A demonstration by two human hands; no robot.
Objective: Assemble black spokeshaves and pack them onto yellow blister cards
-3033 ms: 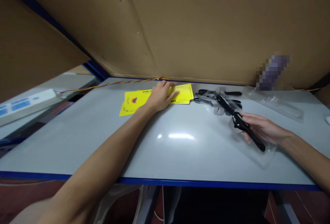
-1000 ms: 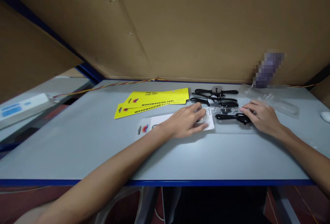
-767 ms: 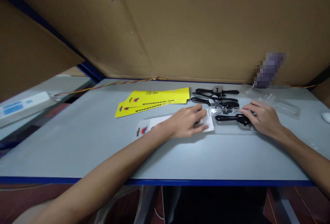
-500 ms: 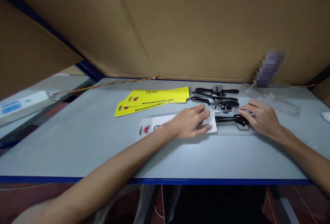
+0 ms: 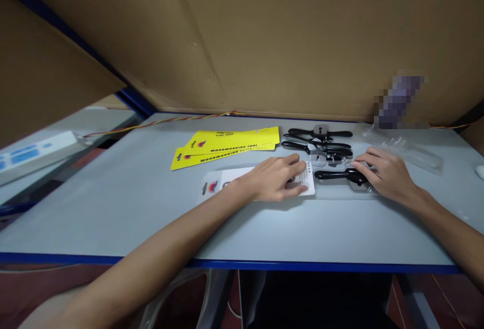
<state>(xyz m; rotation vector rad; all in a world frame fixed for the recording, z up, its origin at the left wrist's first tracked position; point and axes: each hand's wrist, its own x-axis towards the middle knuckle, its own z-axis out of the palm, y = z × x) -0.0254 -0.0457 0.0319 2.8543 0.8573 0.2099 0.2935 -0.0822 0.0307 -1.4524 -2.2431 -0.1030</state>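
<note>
My left hand [image 5: 278, 177] lies over the right end of a white printed card [image 5: 234, 173], its fingers curled down onto it. A clear plastic bag seems to be around the card, though its outline is hard to make out. To the right, my right hand [image 5: 385, 172] grips a black spokeshave [image 5: 333, 174] by its middle and far side. The left handle of this tool points toward the card, with a narrow gap between them. Behind the hands lie several more black spokeshaves [image 5: 321, 132] in a loose pile with small bits of clear plastic.
Overlapping yellow cards [image 5: 234, 142] lie at the back left of the grey table [image 5: 151, 218]. Clear plastic packaging [image 5: 412, 152] rests at the back right, before a pixelated purple object [image 5: 401, 102]. A white power strip [image 5: 38, 152] is at far left; a brown panel [image 5: 287, 41] stands behind.
The white card under my left hand has shifted slightly left, away from the spokeshave. The whole end of the tool's left handle now shows. My right hand keeps its grip.
</note>
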